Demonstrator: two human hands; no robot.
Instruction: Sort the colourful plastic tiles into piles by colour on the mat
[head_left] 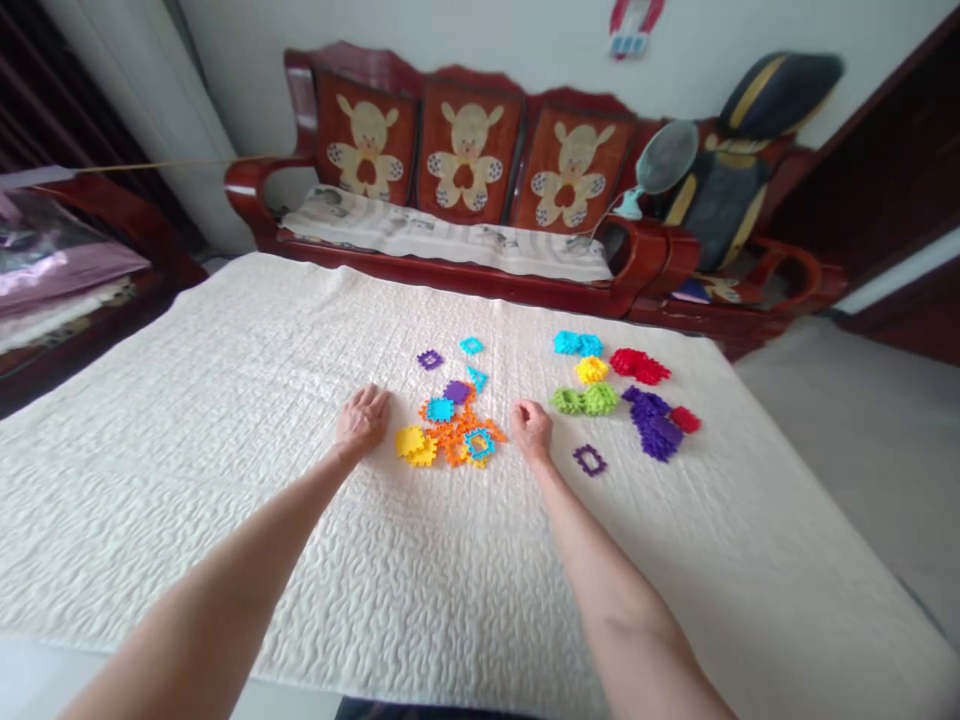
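My left hand [364, 418] rests palm-down on the cloth with its fingers stretched out, just left of a loose pile of toothed plastic building pieces. In that pile lie orange pieces [448, 434], yellow square pieces [410, 442], a solid blue square [440, 410] and a purple square [457, 392]. A blue open frame [478, 443] lies on top at the near side. On the pile's right side is my right hand [531, 430], its fingers curled closed; anything inside them is hidden. Right of it, a dark purple frame [589, 460] lies flat by itself.
Sorted by colour at the right are blue [577, 343], yellow [592, 370], red [639, 366], green [585, 400] and purple [654, 424] heaps. A quilted white cloth [247, 400] covers the table. Behind it stands a wooden sofa [450, 268] with bear cushions.
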